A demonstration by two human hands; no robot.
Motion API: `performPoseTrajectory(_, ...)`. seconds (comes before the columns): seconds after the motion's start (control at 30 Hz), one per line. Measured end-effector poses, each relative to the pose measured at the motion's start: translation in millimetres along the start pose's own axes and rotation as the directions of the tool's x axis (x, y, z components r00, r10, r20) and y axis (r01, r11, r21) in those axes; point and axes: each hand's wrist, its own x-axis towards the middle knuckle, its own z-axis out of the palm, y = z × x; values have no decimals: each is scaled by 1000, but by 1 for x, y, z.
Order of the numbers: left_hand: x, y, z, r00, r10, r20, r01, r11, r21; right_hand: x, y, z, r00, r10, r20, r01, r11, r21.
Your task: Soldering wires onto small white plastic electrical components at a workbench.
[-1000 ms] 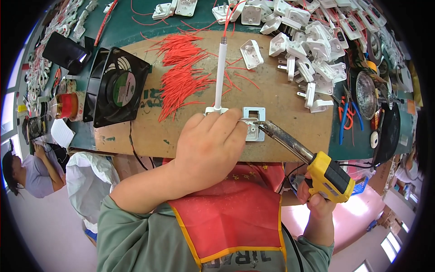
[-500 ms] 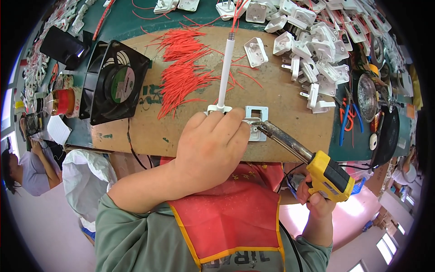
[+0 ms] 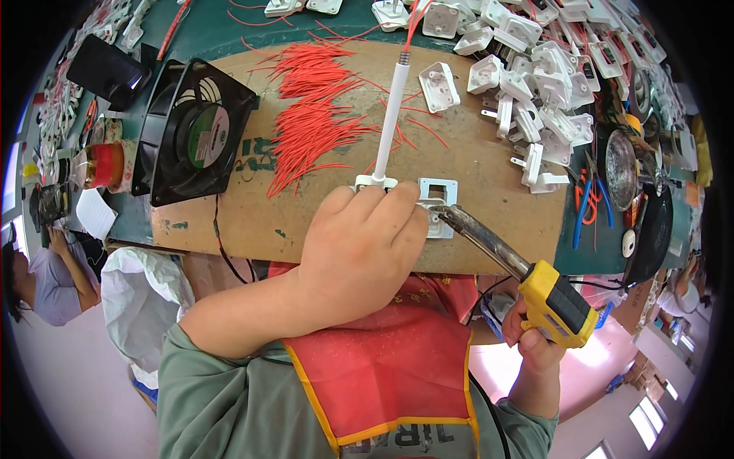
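Note:
My left hand (image 3: 365, 245) rests on the brown cardboard sheet (image 3: 489, 168), fingers curled over a small white plastic socket part (image 3: 436, 200); what it pinches is hidden under the fingers. A white tube (image 3: 390, 122) stands up just beyond its knuckles. My right hand (image 3: 535, 344) grips the yellow handle of a soldering iron (image 3: 554, 302). The iron's metal shaft (image 3: 478, 237) slants up left, its tip touching the white part beside my left fingers.
Several cut red wires (image 3: 310, 122) lie spread on the cardboard. A black fan (image 3: 191, 130) stands at left. A heap of white plug parts (image 3: 535, 76) fills the upper right. A round metal dish (image 3: 621, 157) and blue-handled pliers (image 3: 581, 206) lie at right. Another person (image 3: 38, 283) sits at far left.
Both hands and the soldering iron stay in the same place on the white part. Only the view has shifted slightly.

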Motion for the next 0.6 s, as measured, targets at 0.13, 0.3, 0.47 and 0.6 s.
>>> performPoseTrajectory(0.13,0,0,0,1000,-1,1,1,1000,-7,0,0,0,1000,-18,-1,18,1000,-26)
performPoseTrajectory(0.3,0,0,-2,1000,-9,27,10,1000,-12,1,-1,4,1000,0,-7,0,1000,11)
performPoseTrajectory(0.47,1,1,-3,999,-18,42,19,1000,-17,-1,4,-1,1000,-5,-7,5,1000,28)
performPoseTrajectory(0.6,1,1,-2,998,-21,53,21,1000,-6,2,0,2,1000,-2,10,2,1000,11)
